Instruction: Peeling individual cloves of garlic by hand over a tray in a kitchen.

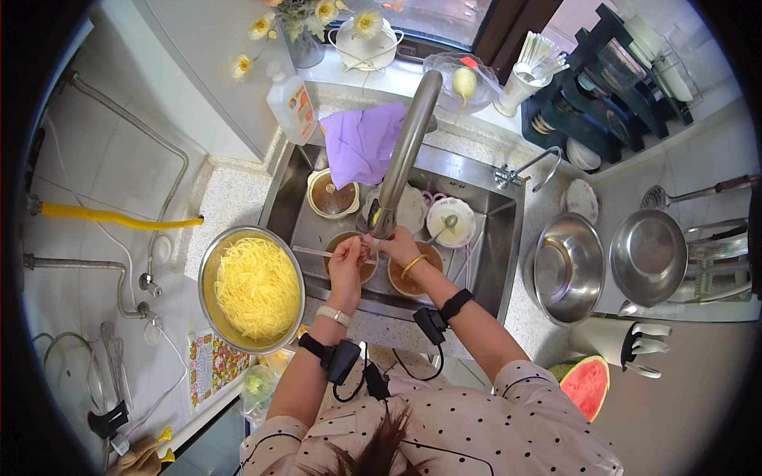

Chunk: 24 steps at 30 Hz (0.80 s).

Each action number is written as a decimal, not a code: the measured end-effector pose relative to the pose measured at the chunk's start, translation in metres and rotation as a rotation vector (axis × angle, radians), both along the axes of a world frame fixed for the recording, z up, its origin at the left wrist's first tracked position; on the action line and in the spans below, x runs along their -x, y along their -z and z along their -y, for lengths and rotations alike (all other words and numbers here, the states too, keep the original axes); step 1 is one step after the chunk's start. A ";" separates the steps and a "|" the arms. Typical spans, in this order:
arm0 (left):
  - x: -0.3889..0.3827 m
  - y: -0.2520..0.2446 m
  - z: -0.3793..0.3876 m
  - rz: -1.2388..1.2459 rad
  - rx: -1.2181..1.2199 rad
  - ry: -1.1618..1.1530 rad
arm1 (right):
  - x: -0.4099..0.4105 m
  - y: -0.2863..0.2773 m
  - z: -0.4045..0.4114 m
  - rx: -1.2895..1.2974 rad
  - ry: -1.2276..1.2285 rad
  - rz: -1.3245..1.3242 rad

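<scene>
Both my hands are close together over the stainless steel sink (399, 302), just below the end of the faucet (411, 149). My right hand (397, 245) reaches up to the spout's tip with bent fingers; what they touch is partly hidden. The fingertips of my left hand (348, 265) are pinched together, and I cannot tell whether they hold something small. Beneath my hands stand a bowl of brownish liquid (368, 275) and a second such bowl (405, 282). A lidded-style round pot with brown liquid (333, 196) and a white bowl with a spoon (452, 220) sit farther back.
Left of the sink stands a steel basin of yellow shreds (256, 288). A purple cloth (363, 140) hangs over the sink's back edge near a plastic bottle (292, 104). Steel bowls (568, 268), a knife block (601, 345) and a cut watermelon (586, 387) are at the right.
</scene>
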<state>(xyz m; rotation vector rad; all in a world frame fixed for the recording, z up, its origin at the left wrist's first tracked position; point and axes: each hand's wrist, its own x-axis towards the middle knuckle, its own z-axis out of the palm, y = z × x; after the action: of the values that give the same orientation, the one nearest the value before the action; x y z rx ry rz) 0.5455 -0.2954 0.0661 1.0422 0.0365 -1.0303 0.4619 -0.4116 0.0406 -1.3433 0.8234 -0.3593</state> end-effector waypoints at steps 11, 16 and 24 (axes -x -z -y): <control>0.001 0.007 0.002 0.131 -0.074 0.132 | 0.015 -0.029 0.006 0.469 -0.079 -0.207; 0.002 0.012 0.001 -0.023 -0.008 0.238 | 0.014 -0.019 0.011 0.152 -0.068 0.003; -0.001 0.012 0.006 -0.039 0.039 0.324 | 0.020 -0.005 0.018 0.006 -0.097 0.054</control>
<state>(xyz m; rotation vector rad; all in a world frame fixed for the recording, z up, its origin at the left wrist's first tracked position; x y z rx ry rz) 0.5467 -0.3014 0.0538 1.0120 -0.1240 -1.3390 0.4414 -0.4292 0.0454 -1.3677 0.7100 -0.3206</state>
